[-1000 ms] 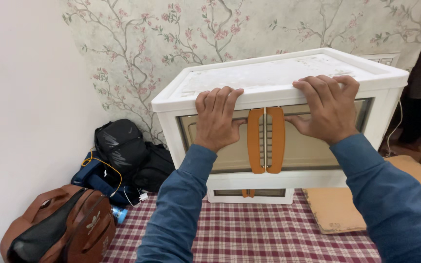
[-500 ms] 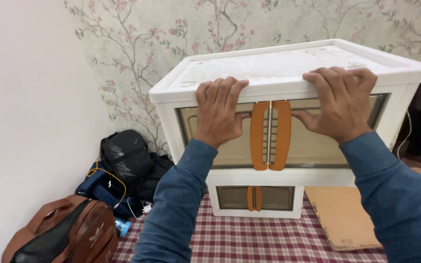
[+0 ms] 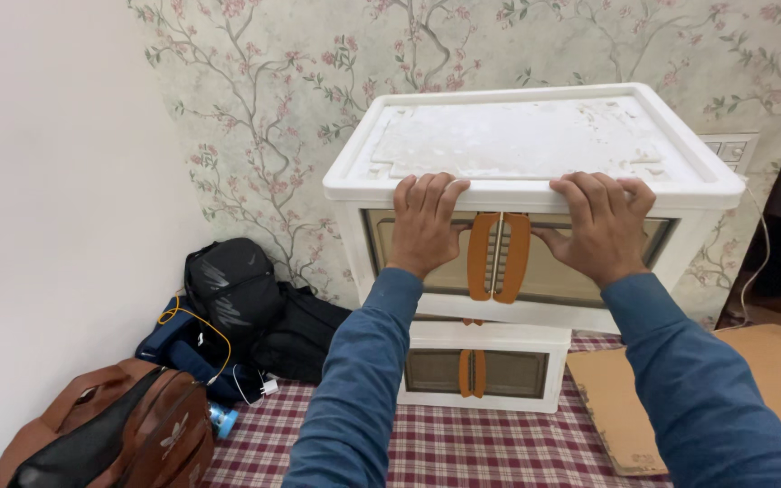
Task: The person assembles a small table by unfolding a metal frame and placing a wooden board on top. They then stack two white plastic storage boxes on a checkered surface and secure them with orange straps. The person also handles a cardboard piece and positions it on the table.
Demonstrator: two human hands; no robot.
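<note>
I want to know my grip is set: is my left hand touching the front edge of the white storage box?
Touching. The head view shows the left hand with its fingers hooked over the white storage box's front lid edge, no gap visible.

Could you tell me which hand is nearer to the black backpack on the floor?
Left. The left hand grips the white cabinet's front rim, on the side above the black backpack; the right hand grips the rim farther over.

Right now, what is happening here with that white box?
A person in blue sleeves grips the front top rim of a white plastic storage cabinet with orange door handles, left hand and right hand either side of the handles. A smaller matching white unit sits below it on the red checked cloth. Bags lie at the left.
</note>
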